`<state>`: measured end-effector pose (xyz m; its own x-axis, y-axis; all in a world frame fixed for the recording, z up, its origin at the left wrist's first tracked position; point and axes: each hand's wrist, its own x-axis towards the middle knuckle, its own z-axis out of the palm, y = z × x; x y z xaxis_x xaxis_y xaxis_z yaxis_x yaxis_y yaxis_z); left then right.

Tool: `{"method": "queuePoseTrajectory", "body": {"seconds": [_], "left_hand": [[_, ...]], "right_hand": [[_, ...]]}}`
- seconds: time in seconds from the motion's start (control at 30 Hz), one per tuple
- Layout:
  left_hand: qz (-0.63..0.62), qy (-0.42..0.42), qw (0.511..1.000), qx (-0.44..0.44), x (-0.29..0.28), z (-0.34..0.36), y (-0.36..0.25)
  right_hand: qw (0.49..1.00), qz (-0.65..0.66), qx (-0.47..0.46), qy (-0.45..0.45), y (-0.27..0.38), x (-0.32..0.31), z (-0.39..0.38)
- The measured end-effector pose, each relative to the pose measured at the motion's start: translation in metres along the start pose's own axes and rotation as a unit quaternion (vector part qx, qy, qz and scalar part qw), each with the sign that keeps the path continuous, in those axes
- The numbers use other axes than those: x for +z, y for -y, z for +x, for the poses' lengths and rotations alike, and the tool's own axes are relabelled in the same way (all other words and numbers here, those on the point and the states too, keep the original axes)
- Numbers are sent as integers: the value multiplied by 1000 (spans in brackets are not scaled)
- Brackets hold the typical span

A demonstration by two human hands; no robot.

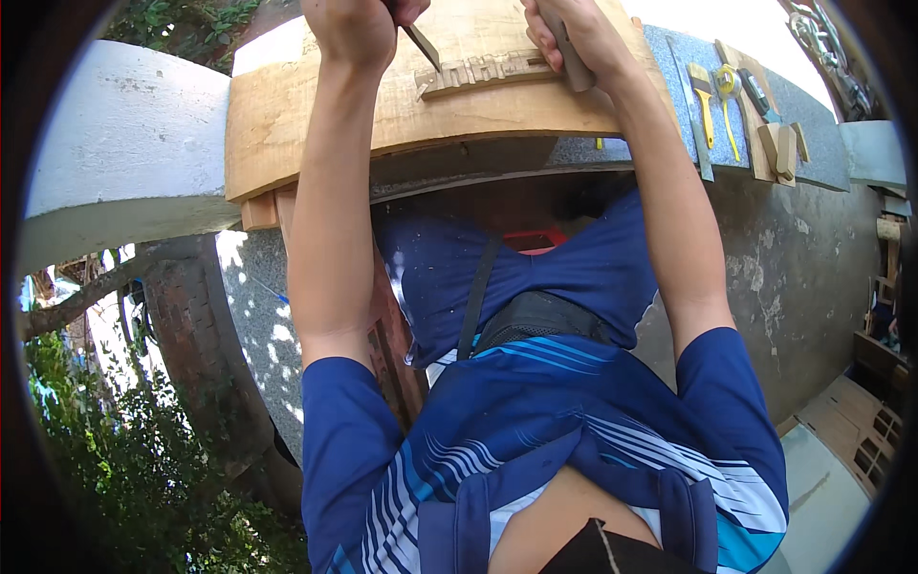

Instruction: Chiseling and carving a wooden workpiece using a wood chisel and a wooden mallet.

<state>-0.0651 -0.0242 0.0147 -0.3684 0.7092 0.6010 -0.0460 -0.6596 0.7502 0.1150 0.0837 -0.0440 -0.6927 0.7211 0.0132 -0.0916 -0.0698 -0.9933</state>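
A narrow wooden strip with raised carved shapes [488,72] lies on a light wooden board [277,124] at the top of the view. My left hand [359,29] is closed on a metal chisel [421,46], whose blade slants down to the left part of the strip. Its handle is mostly hidden by my fingers. My right hand [579,38] grips a wooden tool handle [572,67] just above the strip's right end; the rest of that tool is out of sight or covered.
Right of the board, a speckled stone slab [813,158] holds a metal ruler [693,115], a yellow brush [703,96], a tape measure [727,86], a dark-handled tool [755,91] and several small wood blocks [779,148]. A white concrete ledge [124,134] stands at the left.
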Motion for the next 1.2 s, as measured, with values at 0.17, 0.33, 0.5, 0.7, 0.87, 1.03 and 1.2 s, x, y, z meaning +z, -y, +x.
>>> {"method": "queuePoseTrajectory", "body": {"seconds": [0.17,0.33,0.5,0.7,0.87,1.03,1.2], "left_hand": [[-33,64,997,29,-37,-16,10],[-35,37,997,61,-38,-27,5],[-81,7,995,64,-37,-32,6],[-80,25,995,44,-43,-26,-1],[-98,3,994,37,-48,-26,-1],[-124,14,992,17,-53,-15,2],[-147,7,989,-25,-63,-1,7]], "right_hand": [[1000,-2,4,12,-6,-5,4],[1000,-5,6,7,-1,-2,-1],[1000,-17,18,-5,3,2,-4],[1000,-20,8,10,0,-5,0],[999,-20,24,4,4,-2,-2],[999,-25,3,24,-6,-10,4],[994,-103,-31,17,-5,-9,-1]]}}
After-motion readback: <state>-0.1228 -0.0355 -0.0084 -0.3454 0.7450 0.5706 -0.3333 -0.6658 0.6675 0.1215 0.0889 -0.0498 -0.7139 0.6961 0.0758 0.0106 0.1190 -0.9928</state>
